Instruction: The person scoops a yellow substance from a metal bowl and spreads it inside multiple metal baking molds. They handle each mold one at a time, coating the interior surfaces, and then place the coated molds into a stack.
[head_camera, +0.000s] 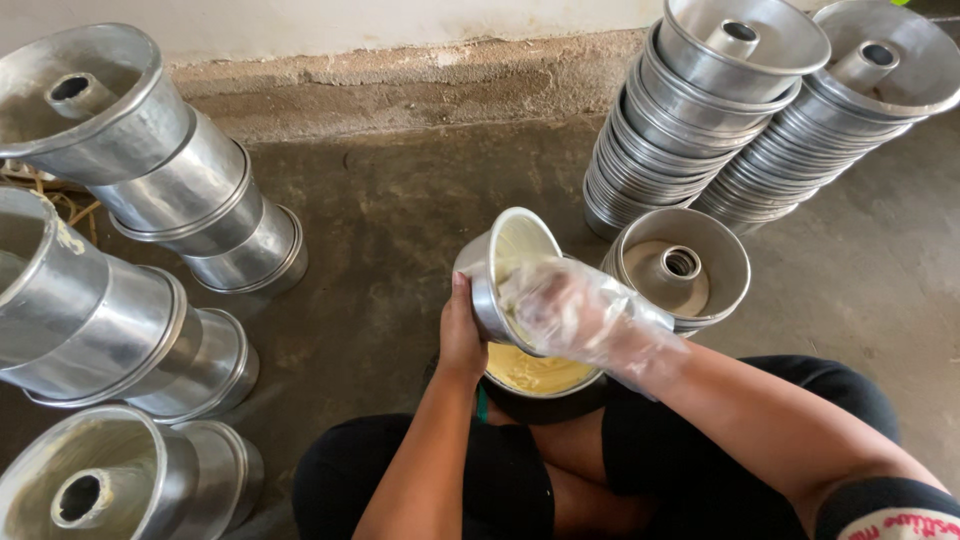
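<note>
The concrete floor (400, 200) carries everything here, and the person sits cross-legged on it. On the left, tall stacks of metal ring-shaped cake tins lie tipped on their sides: a top stack (150, 150), a middle stack (100, 320) and a bottom stack (120, 480), each open mouth showing its centre tube. The nearest of these looks smeared pale inside. At the upper right stand two upright nested piles of the same tins, one pile (690, 110) beside a second pile (820, 110), touching or nearly so. Just in front of them sits a short stack with an empty tin (680, 265) on top, its tube pointing up.

Between the knees rests a metal bowl (535, 372) holding pale yellow grease or batter; which, I cannot tell.

Above that bowl, tilted toward the person, is a single ring tin (510, 265), its inside coated pale yellow. The left hand (462, 335) grips its outer wall, fingers clenched around it. The right hand (575, 315), in a clear plastic glove, reaches into the tin's mouth with fingers loosely curled, pressed against the inner wall and holding nothing.
</note>
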